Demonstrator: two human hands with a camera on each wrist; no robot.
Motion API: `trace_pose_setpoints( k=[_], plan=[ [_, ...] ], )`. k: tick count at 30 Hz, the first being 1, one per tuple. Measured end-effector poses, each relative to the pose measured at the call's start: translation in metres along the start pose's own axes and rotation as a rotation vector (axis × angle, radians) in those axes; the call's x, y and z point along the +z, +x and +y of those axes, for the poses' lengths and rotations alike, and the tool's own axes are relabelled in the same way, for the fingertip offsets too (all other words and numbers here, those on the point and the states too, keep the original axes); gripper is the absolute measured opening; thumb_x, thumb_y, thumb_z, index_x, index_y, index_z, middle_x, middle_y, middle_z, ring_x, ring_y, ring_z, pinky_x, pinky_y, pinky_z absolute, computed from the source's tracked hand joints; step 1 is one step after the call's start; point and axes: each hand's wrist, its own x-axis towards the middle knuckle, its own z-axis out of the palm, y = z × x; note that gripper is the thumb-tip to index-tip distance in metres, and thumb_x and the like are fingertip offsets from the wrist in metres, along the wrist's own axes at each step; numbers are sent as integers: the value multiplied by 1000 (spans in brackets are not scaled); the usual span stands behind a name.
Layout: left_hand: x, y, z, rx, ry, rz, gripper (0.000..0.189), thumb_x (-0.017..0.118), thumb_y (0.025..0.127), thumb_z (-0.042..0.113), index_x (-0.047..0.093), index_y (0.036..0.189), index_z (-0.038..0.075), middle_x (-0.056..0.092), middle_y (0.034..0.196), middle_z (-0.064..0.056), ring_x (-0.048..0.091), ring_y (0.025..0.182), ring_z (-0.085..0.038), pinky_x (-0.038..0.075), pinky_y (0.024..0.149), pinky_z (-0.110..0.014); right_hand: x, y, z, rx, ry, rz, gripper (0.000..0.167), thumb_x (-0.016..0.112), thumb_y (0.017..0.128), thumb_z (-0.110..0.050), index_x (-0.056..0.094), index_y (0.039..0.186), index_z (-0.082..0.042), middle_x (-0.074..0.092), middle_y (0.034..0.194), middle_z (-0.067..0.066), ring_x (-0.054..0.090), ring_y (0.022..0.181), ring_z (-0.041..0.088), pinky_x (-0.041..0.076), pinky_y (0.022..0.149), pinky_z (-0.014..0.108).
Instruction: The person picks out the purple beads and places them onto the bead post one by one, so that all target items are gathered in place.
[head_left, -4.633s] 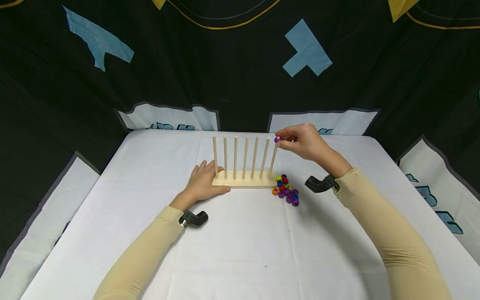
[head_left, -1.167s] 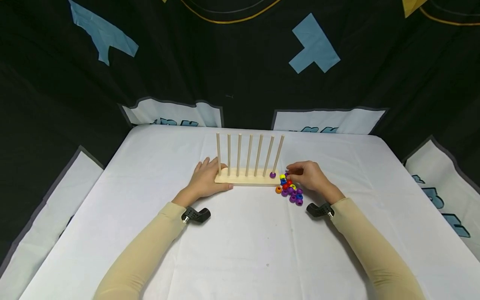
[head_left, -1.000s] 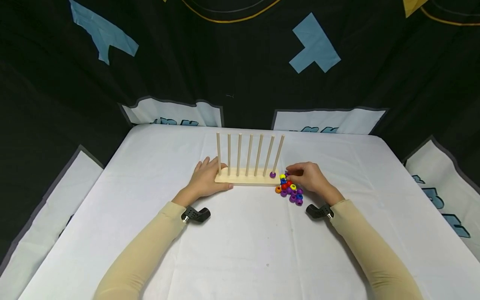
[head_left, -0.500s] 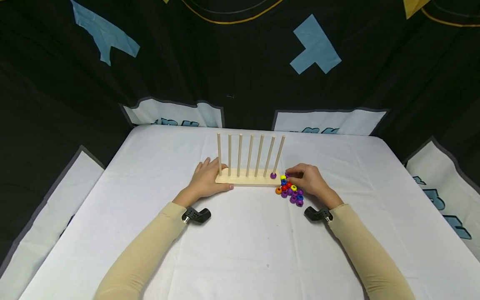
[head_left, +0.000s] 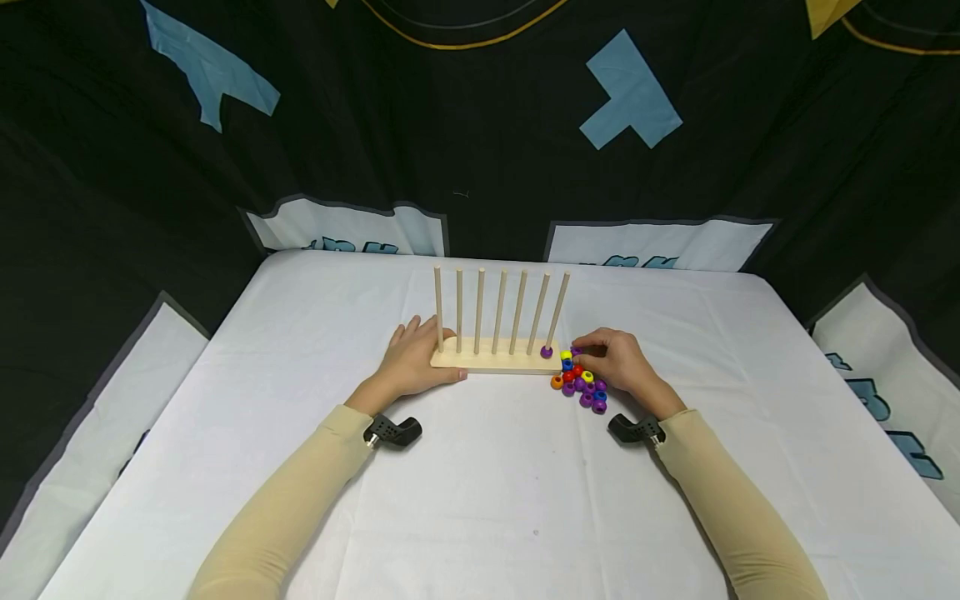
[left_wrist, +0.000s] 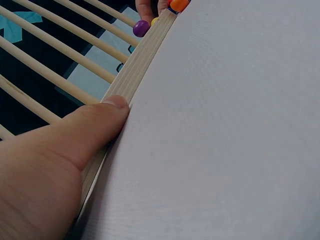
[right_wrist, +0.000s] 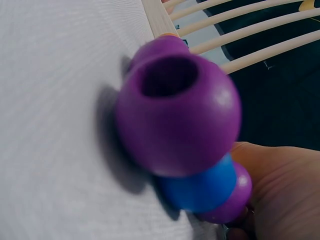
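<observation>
A pale wooden peg stand (head_left: 491,361) with a row of upright pegs sits mid-table. My left hand (head_left: 408,363) grips its left end, the thumb (left_wrist: 95,122) along the front edge. One purple bead (head_left: 546,352) sits at the foot of the rightmost peg. Just right of the stand, my right hand (head_left: 617,358) has thumb and forefinger around a purple bead (head_left: 576,351) at the back of a bead pile. Loose beads, such as an orange bead (head_left: 557,382) and a yellow bead (head_left: 588,377), lie below those fingertips. Large purple and blue beads fill the right wrist view.
A white cloth covers the table (head_left: 480,483). Behind it hangs a black curtain (head_left: 480,142) with blue tape pieces. White printed panels (head_left: 652,243) show beyond the far edge. Each wrist wears a black camera mount (head_left: 636,428).
Earlier my right hand held a purple bead at the rightmost peg's top; that bead now sits at its foot. The right hand has come down to the pile. The left hand keeps its grip.
</observation>
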Motion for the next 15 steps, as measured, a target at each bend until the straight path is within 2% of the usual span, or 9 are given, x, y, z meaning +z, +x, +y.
trace_pose_setpoints(
  k=[5, 15],
  plan=[
    [-1, 0, 1, -6, -4, -5, 76, 76, 81, 56, 59, 140, 13, 35, 164, -19, 18, 154, -53, 9, 123, -70, -1, -1, 0, 67, 33, -5, 31, 74, 92, -17, 73, 120, -2, 74, 116, 17, 66, 96, 26, 60, 89, 44],
    [0, 0, 2, -14, -1, -9, 76, 76, 81, 56, 58, 141, 13, 34, 165, -18, 17, 154, -53, 9, 123, -70, -2, -1, -1, 65, 54, 25, 32, 74, 93, -17, 73, 121, -1, 76, 113, 17, 68, 93, 26, 60, 88, 44]
  ],
)
